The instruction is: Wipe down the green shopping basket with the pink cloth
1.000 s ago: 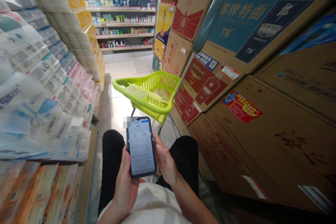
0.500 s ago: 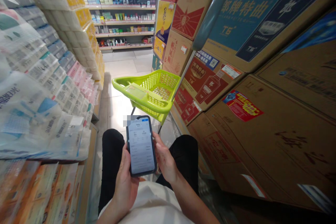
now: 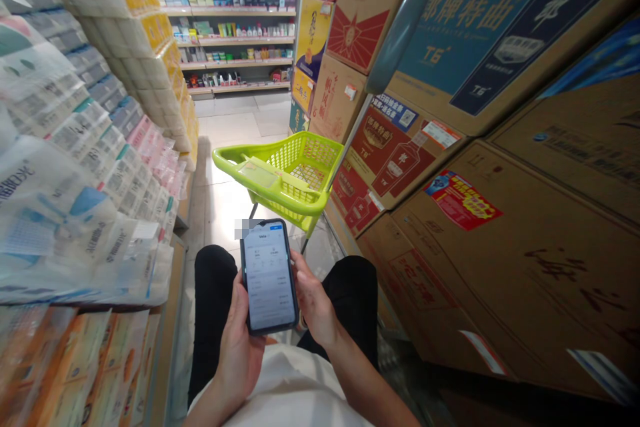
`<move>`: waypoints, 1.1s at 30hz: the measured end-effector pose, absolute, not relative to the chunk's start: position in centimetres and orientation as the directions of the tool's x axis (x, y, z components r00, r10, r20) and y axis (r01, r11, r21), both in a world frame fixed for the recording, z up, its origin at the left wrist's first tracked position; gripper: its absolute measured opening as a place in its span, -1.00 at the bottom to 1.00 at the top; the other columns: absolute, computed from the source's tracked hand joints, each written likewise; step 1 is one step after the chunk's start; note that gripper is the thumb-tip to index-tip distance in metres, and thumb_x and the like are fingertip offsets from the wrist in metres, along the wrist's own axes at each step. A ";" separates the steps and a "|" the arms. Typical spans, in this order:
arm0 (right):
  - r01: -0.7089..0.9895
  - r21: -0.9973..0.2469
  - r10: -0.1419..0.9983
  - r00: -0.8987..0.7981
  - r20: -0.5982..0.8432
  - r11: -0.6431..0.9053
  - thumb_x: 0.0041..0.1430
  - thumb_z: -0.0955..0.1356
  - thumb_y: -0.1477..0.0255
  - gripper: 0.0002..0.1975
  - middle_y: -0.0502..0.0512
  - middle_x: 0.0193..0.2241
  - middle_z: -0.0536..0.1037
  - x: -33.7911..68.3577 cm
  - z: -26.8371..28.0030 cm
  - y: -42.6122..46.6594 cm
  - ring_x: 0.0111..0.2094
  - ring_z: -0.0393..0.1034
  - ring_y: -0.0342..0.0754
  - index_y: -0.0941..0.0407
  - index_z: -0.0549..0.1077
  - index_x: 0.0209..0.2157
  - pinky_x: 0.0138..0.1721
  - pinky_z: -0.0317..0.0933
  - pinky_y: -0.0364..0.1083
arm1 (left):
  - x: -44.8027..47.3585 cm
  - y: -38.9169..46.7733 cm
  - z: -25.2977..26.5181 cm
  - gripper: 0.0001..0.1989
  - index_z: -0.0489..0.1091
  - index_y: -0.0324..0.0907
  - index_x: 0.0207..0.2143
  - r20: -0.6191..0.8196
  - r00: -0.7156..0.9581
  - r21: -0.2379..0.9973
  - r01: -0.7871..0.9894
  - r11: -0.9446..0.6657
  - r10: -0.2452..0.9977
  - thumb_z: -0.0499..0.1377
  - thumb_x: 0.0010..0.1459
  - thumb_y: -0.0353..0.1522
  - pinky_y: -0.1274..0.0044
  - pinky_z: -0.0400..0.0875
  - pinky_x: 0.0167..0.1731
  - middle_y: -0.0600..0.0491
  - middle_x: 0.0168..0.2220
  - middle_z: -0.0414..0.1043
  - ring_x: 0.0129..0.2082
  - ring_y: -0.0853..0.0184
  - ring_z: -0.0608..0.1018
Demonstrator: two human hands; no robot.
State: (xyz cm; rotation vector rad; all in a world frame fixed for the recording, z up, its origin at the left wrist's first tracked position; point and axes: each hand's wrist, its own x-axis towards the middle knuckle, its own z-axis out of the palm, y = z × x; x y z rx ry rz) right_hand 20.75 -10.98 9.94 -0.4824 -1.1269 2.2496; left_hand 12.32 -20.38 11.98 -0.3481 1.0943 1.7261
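A dark-cased smartphone stands upright in front of my lap, its lit screen showing a pale page with small text. My left hand is closed around its left edge and lower corner, thumb along the side. On the opposite edge, my right hand grips the phone with its fingers partly hidden behind it. Just beyond the phone is a lime-green shopping basket with lattice sides and a long pull handle slanting up to the right. Neither hand touches the basket.
Stacked cardboard cartons wall the right side. Packs of tissue pile up on the left, with orange packets below. Shelves of small bottles and boxes stand across the far end of the tiled aisle floor.
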 end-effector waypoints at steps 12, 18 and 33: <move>-0.321 -0.822 0.630 -0.775 -0.059 -0.471 0.37 0.13 0.27 -0.54 0.09 0.17 0.27 21.0 9.6 -11.0 0.23 0.12 0.02 0.04 0.19 0.25 0.27 -0.07 0.07 | 12.4 -20.5 11.9 -0.45 0.19 0.20 0.22 -0.672 -0.439 0.510 -0.858 -0.057 0.596 0.15 0.18 -0.08 0.59 0.48 -0.20 0.09 0.14 0.33 -0.08 0.38 0.50; -0.279 -0.849 0.618 -0.783 -0.069 -0.449 0.30 0.24 0.27 -0.51 0.13 0.12 0.32 21.2 9.6 -10.8 0.16 0.20 0.04 0.04 0.20 0.24 0.19 0.05 0.04 | 12.4 -20.5 12.1 -0.43 0.17 0.18 0.24 -0.679 -0.426 0.503 -0.863 -0.044 0.598 0.15 0.18 -0.06 0.60 0.47 -0.20 0.06 0.12 0.35 -0.09 0.38 0.51; -0.249 -0.886 0.625 -0.779 -0.057 -0.391 0.19 0.35 0.39 -0.40 0.13 0.08 0.34 21.3 9.4 -11.1 0.08 0.27 0.02 0.02 0.14 0.23 0.12 0.09 -0.01 | 12.5 -20.6 12.0 -0.43 0.13 0.17 0.26 -0.663 -0.417 0.507 -0.861 -0.037 0.621 0.11 0.22 -0.08 0.55 0.45 -0.09 0.07 0.13 0.34 -0.05 0.33 0.51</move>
